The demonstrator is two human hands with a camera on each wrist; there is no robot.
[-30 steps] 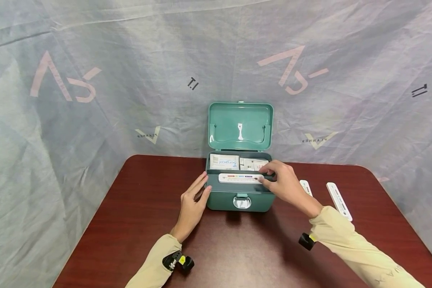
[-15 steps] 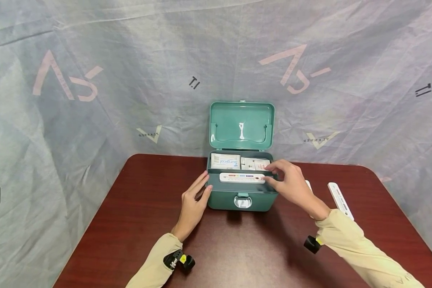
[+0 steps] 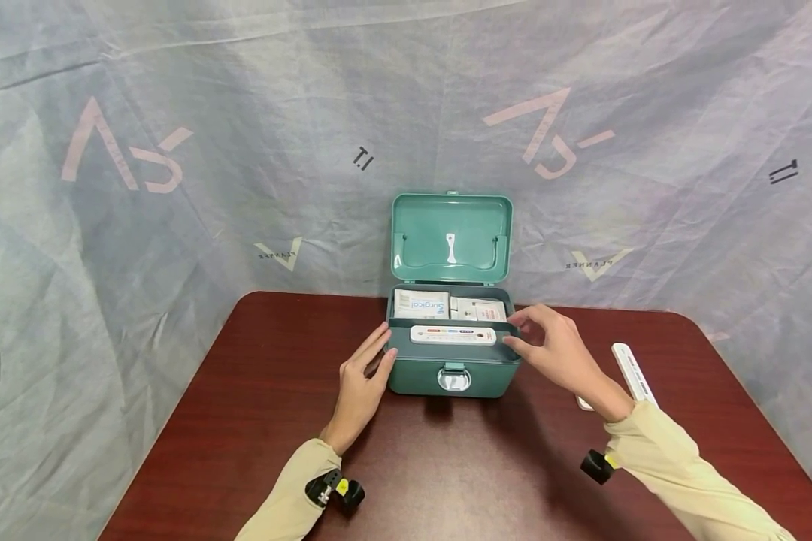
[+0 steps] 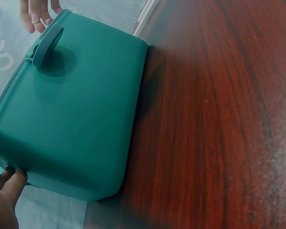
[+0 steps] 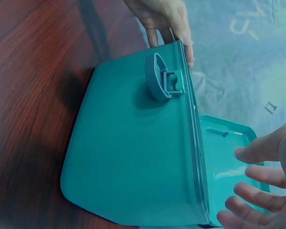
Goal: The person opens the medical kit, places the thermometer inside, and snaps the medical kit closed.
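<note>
A green metal-looking box (image 3: 409,379) stands with its lid (image 3: 426,225) raised, a round latch (image 3: 454,379) on its front. In its front part lies a white strip (image 3: 453,335) with coloured marks, like a flat thermometer. My left hand (image 3: 364,379) rests its extended fingers and thumb against the box's left side. My right hand (image 3: 558,349) hovers at the right rim, thumb and fingers parted with nothing between them. In the right wrist view the same hand (image 5: 271,181) has its fingers spread beside the lid. The box's inside is hidden in both wrist views.
Behind the strip, the box holds a packet marked "Surgical" (image 3: 422,304) and other white packets (image 3: 474,309). Another white strip (image 3: 632,372) lies on the red-brown table (image 3: 298,353) at the right; one more is mostly hidden beneath my right forearm. A grey printed cloth (image 3: 311,98) hangs behind.
My right hand has let go of the white strip's right end and drawn back to the right. The strip stays in the box. My left hand has kept its place.
</note>
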